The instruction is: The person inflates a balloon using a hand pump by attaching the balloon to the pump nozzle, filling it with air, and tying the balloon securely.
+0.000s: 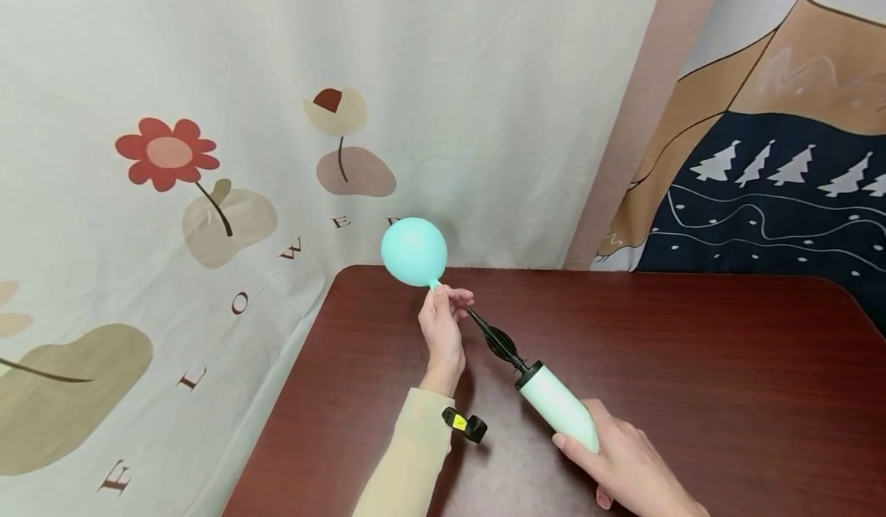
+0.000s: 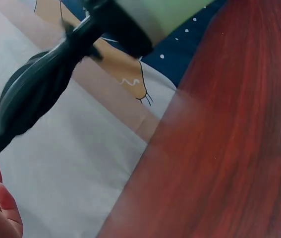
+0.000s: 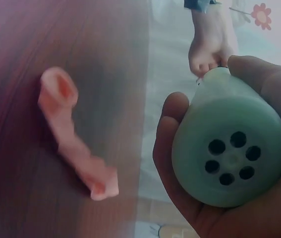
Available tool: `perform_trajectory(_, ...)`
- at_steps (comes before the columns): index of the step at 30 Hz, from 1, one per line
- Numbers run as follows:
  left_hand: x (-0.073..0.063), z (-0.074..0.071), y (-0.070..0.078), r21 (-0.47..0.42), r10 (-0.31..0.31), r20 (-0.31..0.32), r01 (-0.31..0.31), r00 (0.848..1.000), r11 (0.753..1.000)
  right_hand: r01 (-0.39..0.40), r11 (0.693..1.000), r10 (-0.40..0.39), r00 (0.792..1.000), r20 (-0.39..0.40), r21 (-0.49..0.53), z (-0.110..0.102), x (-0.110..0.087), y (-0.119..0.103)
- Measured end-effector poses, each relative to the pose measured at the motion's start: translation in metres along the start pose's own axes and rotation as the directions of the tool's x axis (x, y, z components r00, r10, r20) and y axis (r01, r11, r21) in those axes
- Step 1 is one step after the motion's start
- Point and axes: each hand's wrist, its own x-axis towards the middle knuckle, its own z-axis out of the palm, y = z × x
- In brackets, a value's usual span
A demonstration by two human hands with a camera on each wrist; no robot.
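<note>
A small inflated turquoise balloon [image 1: 414, 251] points up and away over the table's far edge. My left hand [image 1: 443, 328] pinches it at the neck, its other fingers spread loosely. My right hand [image 1: 626, 455] grips the pale green body of a balloon pump [image 1: 559, 408], thumb along its side. The pump's black ribbed nozzle [image 1: 500, 341] slants toward my left hand, its tip close to those fingers and apart from the balloon. In the left wrist view, the nozzle [image 2: 36, 94] overlaps the left fingers [image 2: 4, 198]. The right wrist view shows the pump's holed end cap [image 3: 232, 153].
A limp, pink, uninflated balloon [image 3: 78, 139] lies on the dark red wooden table [image 1: 692, 363] by the right hand. Behind and left hangs a pale flower-print curtain [image 1: 484, 117]; a navy-and-tan cloth [image 1: 782, 171] hangs at right. A black strap device [image 1: 465, 425] sits on the left cuff.
</note>
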Motion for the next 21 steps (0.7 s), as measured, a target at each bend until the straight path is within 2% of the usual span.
perform_trajectory(2,-0.001,-0.003,-0.001,0.016,0.001,0.007,-0.001,1.000,1.000,-0.003,0.999,0.002,1.000,-0.028,-0.047,-0.005,0.000,0.004)
perform_trajectory(5,-0.002,-0.009,-0.003,0.029,-0.004,0.018,0.004,1.000,1.000,0.024,0.988,-0.042,0.993,-0.112,-0.154,-0.014,0.003,0.013)
perform_trajectory(9,-0.005,-0.015,-0.005,0.038,-0.017,0.040,0.015,0.999,0.999,0.063,0.964,-0.126,0.964,-0.233,-0.260,-0.028,0.006,0.027)
perform_trajectory(15,-0.013,-0.019,-0.006,0.045,-0.036,0.093,0.032,0.995,0.998,0.043,0.952,-0.139,0.944,-0.301,-0.303,-0.048,0.007,0.049)
perform_trajectory(18,-0.017,-0.019,-0.006,0.053,-0.047,0.115,0.041,0.992,0.998,0.004,0.943,-0.117,0.941,-0.318,-0.334,-0.059,0.009,0.059)
perform_trajectory(21,-0.020,-0.018,-0.008,0.059,-0.058,0.130,0.051,0.990,0.997,-0.042,0.937,-0.073,0.948,-0.311,-0.348,-0.072,0.013,0.068)
